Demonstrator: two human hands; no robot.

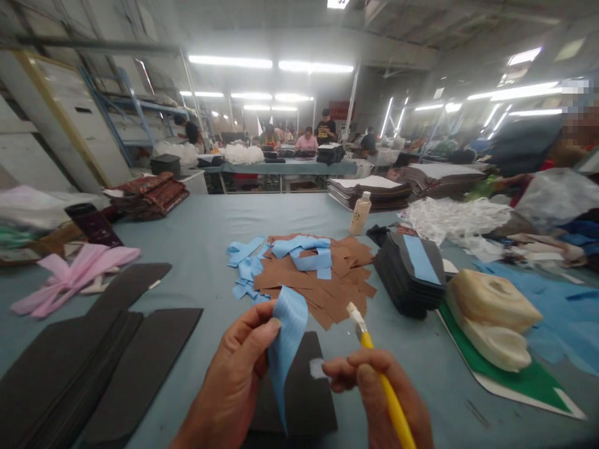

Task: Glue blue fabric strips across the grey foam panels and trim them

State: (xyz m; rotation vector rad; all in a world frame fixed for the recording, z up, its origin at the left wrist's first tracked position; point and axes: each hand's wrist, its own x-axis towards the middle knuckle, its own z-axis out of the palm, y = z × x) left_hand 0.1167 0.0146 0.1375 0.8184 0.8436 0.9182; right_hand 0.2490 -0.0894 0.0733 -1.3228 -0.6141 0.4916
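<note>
My left hand [238, 368] pinches a light blue fabric strip [289, 330] between thumb and fingers, raised over a dark grey panel [309, 399]. A whitish patch [318, 368] marks the panel's right side. In my right hand [379, 386] is a brush with a yellow handle [393, 405]; its white-coated bristles [356, 315] point up and away from me. Beyond both hands lies a loose pile of brown pieces [313, 290], with more blue strips [248, 268] on top and at its left.
Dark panels [140, 368] cover the left side, near pink fabric [79, 274]. At right are a dark stack [412, 274], a bottle [359, 215] and a yellowed container [491, 312] on a green board [505, 386]. People sit and stand at far tables.
</note>
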